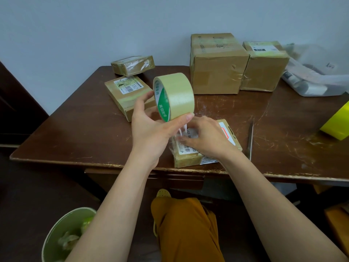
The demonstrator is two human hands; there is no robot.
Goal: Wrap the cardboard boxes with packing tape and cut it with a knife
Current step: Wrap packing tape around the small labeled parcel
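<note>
green bin (56, 235) holds crumpled tape scraps (69, 241)

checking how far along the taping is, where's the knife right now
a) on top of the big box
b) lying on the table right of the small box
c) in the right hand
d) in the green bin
b: the knife lies flat on the table, to the right of the small box, while the left hand holds the tape roll and the right hand rests on that box.
</note>
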